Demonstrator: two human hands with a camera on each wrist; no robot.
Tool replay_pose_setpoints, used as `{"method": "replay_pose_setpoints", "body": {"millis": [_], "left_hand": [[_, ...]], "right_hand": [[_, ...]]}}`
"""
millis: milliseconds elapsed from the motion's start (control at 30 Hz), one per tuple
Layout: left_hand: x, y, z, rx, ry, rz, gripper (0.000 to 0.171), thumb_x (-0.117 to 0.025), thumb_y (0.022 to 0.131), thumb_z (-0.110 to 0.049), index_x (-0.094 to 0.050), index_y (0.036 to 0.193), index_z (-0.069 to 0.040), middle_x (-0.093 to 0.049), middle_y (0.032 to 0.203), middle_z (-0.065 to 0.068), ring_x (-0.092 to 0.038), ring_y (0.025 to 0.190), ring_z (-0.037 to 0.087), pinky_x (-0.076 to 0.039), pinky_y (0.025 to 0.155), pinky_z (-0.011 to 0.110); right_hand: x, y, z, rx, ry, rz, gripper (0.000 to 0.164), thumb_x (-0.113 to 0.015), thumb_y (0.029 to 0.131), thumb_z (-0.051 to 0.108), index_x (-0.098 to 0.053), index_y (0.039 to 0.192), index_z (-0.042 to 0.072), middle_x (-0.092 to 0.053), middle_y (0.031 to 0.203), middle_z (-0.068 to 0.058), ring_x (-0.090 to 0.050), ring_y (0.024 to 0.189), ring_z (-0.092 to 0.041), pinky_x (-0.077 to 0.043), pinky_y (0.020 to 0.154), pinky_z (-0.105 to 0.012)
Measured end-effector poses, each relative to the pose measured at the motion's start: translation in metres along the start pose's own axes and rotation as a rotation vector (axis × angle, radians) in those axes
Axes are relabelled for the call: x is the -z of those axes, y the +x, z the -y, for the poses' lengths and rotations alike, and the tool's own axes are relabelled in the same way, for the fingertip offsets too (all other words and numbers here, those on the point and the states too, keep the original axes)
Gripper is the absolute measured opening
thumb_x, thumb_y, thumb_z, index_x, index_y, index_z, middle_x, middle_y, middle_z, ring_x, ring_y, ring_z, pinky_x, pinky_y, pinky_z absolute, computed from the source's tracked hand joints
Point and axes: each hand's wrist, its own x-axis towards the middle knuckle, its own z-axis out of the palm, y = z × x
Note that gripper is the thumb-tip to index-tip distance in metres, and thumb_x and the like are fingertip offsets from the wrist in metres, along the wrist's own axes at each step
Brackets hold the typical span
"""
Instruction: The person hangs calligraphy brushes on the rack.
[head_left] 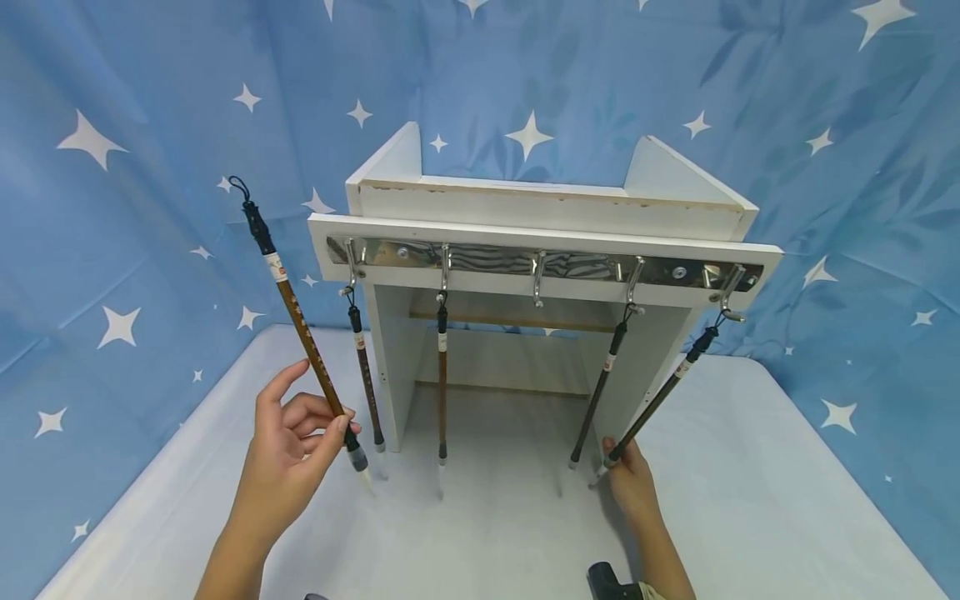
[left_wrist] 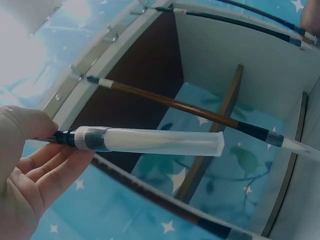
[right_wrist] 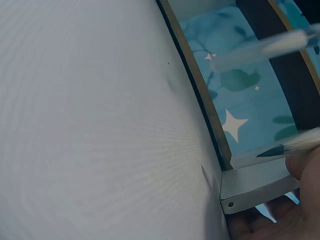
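My left hand (head_left: pixel 288 446) pinches a brown calligraphy brush (head_left: pixel 303 333) near its black lower end. The brush tilts left, its black cord loop free at the top. In the left wrist view, a clear cap (left_wrist: pixel 165 141) covers its pale bristles. My right hand (head_left: pixel 633 487) grips the lower side panel (right_wrist: pixel 260 189) of a white shelf unit, thumb and fingers on either side. Just in front of it hangs the tilted rightmost brush (head_left: pixel 663 392). A metal hook rail (head_left: pixel 487 258) runs across the unit's front; its middle hook (head_left: pixel 538 279) bears no brush.
Three other capped brushes hang by their loops: a far-left brush (head_left: pixel 365 379), a second brush (head_left: pixel 442 383) and a right-hand brush (head_left: pixel 600 396). The unit stands on a white surface (head_left: pixel 480 533) before a blue starry cloth (head_left: pixel 187 167).
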Motion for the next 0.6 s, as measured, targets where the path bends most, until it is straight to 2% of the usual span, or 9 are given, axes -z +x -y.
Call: {"method": "replay_pose_setpoints", "body": {"millis": [167, 367, 600], "left_hand": [[-0.008, -0.002, -0.001, -0.065, 0.049, 0.021, 0.079, -0.055, 0.076, 0.021, -0.017, 0.141, -0.002, -0.058, 0.079, 0.007, -0.064, 0.074, 0.002, -0.052, 0.069, 0.012], [-0.019, -0.005, -0.002, -0.105, 0.040, 0.056, 0.078, -0.055, 0.076, 0.020, -0.017, 0.141, 0.000, -0.058, 0.080, 0.008, -0.064, 0.073, 0.004, -0.053, 0.068, 0.013], [-0.028, -0.007, -0.006, -0.096, 0.072, 0.119, 0.076, -0.057, 0.079, 0.016, -0.016, 0.141, -0.001, -0.058, 0.083, 0.008, -0.064, 0.074, 0.007, -0.054, 0.067, 0.016]], "right_hand": [[-0.001, 0.003, -0.003, -0.001, 0.002, 0.004, 0.069, -0.035, 0.093, 0.050, -0.017, 0.146, 0.009, -0.024, 0.146, -0.024, -0.022, 0.134, -0.043, -0.022, 0.107, -0.057], [0.000, 0.002, -0.002, -0.005, 0.001, 0.003, 0.070, -0.034, 0.093, 0.051, -0.017, 0.146, 0.010, -0.024, 0.146, -0.024, -0.023, 0.134, -0.043, -0.022, 0.107, -0.058], [-0.001, 0.002, -0.002, -0.005, -0.007, 0.004, 0.068, -0.034, 0.094, 0.048, -0.017, 0.146, 0.009, -0.025, 0.146, -0.023, -0.023, 0.134, -0.043, -0.022, 0.107, -0.058]]}}
